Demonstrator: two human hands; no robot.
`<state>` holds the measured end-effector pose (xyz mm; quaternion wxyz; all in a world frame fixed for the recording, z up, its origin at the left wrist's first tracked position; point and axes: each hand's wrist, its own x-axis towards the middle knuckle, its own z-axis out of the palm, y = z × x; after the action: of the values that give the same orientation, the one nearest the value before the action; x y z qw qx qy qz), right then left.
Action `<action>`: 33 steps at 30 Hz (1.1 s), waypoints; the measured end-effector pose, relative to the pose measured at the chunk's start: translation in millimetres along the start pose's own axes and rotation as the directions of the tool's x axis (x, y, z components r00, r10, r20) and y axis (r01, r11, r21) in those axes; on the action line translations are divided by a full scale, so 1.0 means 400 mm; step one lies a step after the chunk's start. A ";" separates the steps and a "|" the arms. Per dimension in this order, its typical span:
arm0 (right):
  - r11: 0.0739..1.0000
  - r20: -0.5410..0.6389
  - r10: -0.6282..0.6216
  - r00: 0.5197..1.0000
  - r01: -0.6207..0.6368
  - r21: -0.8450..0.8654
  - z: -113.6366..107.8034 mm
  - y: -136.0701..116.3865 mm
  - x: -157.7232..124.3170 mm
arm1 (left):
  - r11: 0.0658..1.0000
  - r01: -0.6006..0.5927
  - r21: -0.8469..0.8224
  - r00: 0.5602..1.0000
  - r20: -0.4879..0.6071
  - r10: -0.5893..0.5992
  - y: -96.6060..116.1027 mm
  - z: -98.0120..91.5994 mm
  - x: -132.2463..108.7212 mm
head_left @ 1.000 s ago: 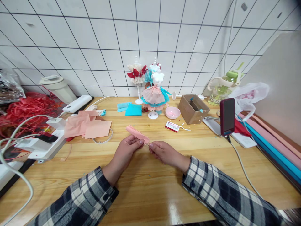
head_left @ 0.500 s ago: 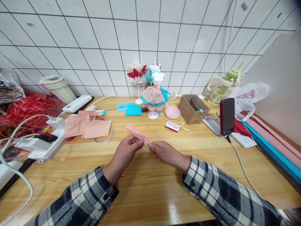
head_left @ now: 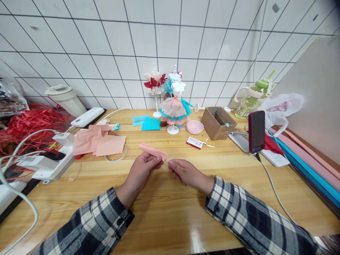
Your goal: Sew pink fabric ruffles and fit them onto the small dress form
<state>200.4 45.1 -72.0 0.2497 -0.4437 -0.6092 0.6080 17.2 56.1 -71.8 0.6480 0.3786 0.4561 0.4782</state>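
My left hand (head_left: 140,171) pinches a folded strip of peach crepe paper (head_left: 150,149) between thumb and fingers, above the middle of the table. Its free end points up and to the left. Close beside it on the right, my right hand (head_left: 186,171) is closed, thumb against forefinger, on a thin needle-like piece (head_left: 166,162). That piece reaches to the right end of the strip; it is too small to make out fully. Beyond my hands stands a small white dress form (head_left: 177,86) in a peach and turquoise paper skirt (head_left: 172,108).
Peach paper sheets (head_left: 110,145) lie to the left, near a power strip (head_left: 53,170) and red shredded strands (head_left: 34,122). Turquoise paper (head_left: 151,123), a pink bowl (head_left: 195,126), a labelled card (head_left: 194,142) and a cardboard box (head_left: 216,127) stand farther back. A phone (head_left: 256,131) is at right.
The paper strip has turned in my left hand, its free end now lower and farther left. My right hand has stayed nearly in place.
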 end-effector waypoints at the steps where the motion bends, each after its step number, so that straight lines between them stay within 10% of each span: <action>1: 1.000 -0.001 0.001 1.000 -0.001 0.000 0.000 0.000 0.000 | 1.000 0.005 0.006 1.000 -0.001 -0.005 -0.001 0.000 0.000; 33: 0.999 -0.019 -0.033 0.999 0.034 0.031 0.001 -0.006 0.003 | 1.000 0.004 0.004 1.000 -0.024 -0.004 0.005 0.006 -0.001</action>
<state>198.9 46.3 -70.3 0.2726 -0.4351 -0.6044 0.6092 18.9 56.2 -69.4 0.6429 0.3732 0.4654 0.4804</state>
